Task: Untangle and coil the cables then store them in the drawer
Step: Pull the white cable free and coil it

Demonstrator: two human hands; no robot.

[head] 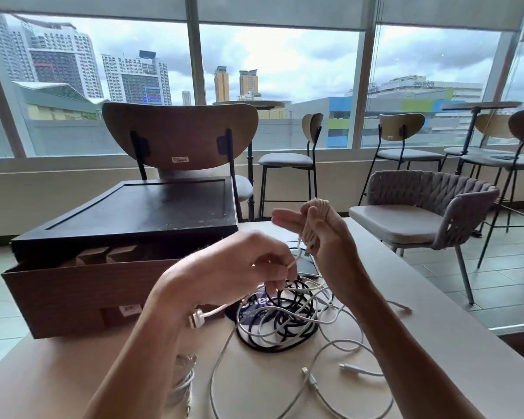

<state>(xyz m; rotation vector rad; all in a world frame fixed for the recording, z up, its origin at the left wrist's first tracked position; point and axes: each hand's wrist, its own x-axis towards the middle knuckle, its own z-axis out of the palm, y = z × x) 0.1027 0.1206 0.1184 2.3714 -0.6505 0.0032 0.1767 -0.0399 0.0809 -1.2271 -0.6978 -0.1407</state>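
My right hand (312,234) is raised above the table, with a beige cable (316,217) wound in several loops round its fingers. My left hand (248,264) pinches the free length of that cable just below and to the left. Its grey plug (195,317) hangs under my left wrist. A tangle of black and white cables (280,319) lies on the table beneath both hands. The wooden drawer (73,297) stands pulled out of a dark box (139,213) at the left.
Loose white cable ends (350,367) trail over the beige table (436,337) toward me. A coiled white cable (183,382) lies by my left forearm. A dark phone (307,264) sits behind the tangle. Chairs (421,213) and a window stand beyond.
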